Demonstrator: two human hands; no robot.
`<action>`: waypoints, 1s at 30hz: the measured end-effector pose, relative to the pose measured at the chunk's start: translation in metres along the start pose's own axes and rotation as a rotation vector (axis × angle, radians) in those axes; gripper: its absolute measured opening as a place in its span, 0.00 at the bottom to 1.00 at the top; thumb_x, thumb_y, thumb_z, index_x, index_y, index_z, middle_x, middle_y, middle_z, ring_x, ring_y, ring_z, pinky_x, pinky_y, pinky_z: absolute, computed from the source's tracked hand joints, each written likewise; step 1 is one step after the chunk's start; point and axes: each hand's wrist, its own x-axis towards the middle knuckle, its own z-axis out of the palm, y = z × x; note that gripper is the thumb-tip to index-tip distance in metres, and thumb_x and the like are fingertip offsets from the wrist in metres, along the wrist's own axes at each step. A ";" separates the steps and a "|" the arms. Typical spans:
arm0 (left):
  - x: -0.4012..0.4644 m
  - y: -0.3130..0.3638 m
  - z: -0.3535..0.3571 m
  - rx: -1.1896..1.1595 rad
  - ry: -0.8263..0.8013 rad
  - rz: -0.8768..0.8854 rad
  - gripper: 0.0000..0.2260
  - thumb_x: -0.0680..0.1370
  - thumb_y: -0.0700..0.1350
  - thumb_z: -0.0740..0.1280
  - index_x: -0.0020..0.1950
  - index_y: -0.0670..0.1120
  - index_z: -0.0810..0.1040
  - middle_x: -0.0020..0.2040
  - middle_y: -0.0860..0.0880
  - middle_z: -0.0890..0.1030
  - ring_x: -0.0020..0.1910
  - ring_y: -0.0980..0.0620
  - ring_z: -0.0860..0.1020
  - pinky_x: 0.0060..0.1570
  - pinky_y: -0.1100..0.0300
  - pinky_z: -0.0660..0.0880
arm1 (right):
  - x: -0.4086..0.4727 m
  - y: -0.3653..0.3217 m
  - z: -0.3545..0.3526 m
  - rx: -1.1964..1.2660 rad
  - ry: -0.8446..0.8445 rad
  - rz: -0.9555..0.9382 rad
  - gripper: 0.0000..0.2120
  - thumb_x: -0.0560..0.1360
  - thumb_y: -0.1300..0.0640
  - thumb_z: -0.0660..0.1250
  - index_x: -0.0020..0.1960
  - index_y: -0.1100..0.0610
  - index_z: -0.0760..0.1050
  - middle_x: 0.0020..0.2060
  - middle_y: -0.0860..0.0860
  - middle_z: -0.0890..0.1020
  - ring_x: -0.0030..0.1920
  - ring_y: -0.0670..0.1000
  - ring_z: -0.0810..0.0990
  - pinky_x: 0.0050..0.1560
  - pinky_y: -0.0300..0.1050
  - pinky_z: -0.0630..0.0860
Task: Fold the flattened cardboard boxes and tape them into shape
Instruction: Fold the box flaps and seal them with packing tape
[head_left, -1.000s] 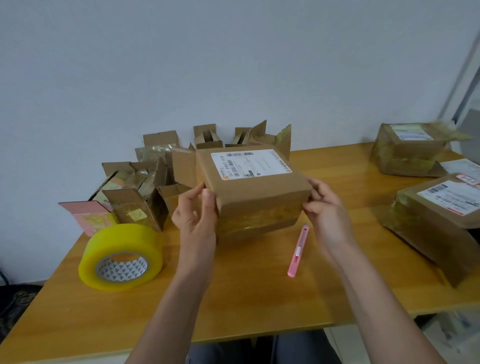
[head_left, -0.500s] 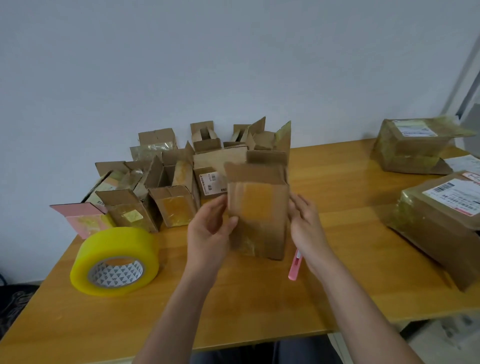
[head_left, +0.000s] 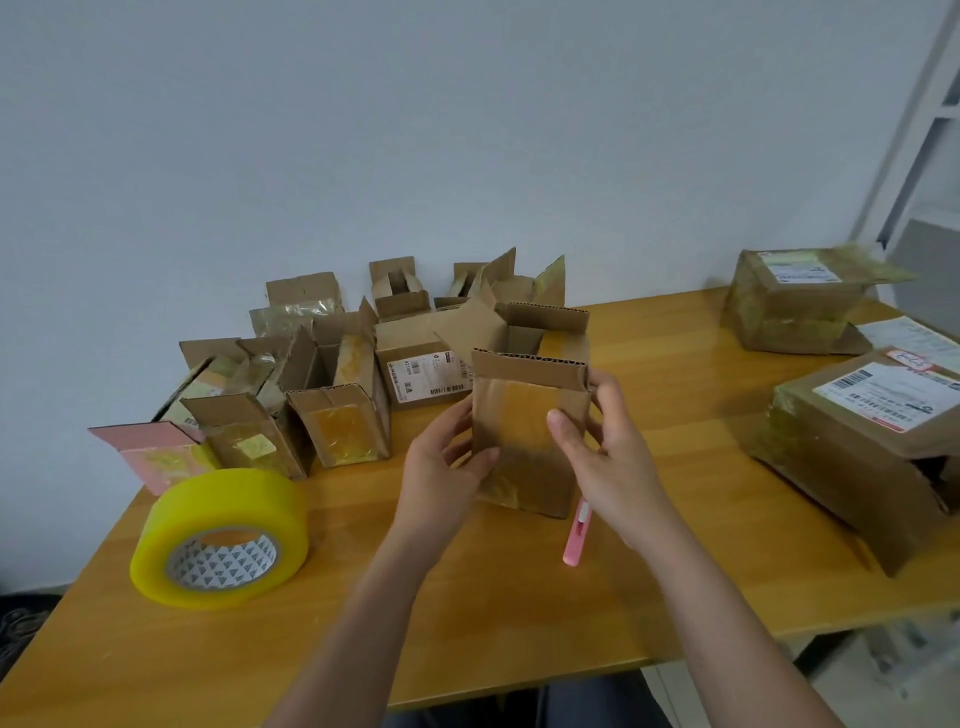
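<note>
Box (head_left: 524, 441) stands on end on the table (head_left: 519, 613), just in front of me, between both hands; its open mouth points up, flaps standing, old tape glossy across the near face. Long axis runs vertical, bottom edge touching the wood beside the pink cutter (head_left: 575, 535). My left hand (head_left: 441, 462) grips the left edge, thumb curled onto the near face, fingers behind and out of sight. My right hand (head_left: 602, 457) holds the right edge, thumb pressed on the front, fingers wrapped round the side. Judgement: I'm squaring up the box before closing the flaps. To do it well, I'd keep the base flat on the table, press the corners true so the sides don't lean, fold the short flaps first, then the long ones, and hold them down with one hand while the other fetches the tape roll (head_left: 221, 540), lying well apart to the left. The other boxes (head_left: 332, 415) behind crowd the space; mind the elbows.
</note>
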 end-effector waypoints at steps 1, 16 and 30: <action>0.004 0.003 0.002 0.021 -0.025 0.001 0.28 0.77 0.34 0.68 0.73 0.54 0.69 0.63 0.58 0.75 0.65 0.53 0.73 0.62 0.52 0.76 | 0.001 -0.001 -0.004 -0.023 0.036 0.000 0.17 0.79 0.46 0.62 0.65 0.37 0.61 0.59 0.42 0.76 0.59 0.41 0.75 0.53 0.36 0.75; 0.079 0.023 0.047 0.230 0.129 0.029 0.06 0.76 0.41 0.72 0.51 0.47 0.84 0.43 0.55 0.82 0.45 0.59 0.79 0.44 0.68 0.75 | 0.057 0.039 -0.045 -0.154 0.426 0.059 0.12 0.81 0.58 0.63 0.59 0.50 0.61 0.50 0.48 0.76 0.50 0.49 0.76 0.37 0.28 0.70; 0.150 0.022 0.041 0.328 0.271 0.080 0.03 0.74 0.47 0.74 0.45 0.48 0.85 0.38 0.53 0.83 0.40 0.57 0.80 0.39 0.65 0.77 | 0.148 0.100 -0.059 -0.195 0.419 0.058 0.19 0.81 0.60 0.63 0.69 0.46 0.66 0.62 0.51 0.77 0.62 0.53 0.75 0.59 0.54 0.78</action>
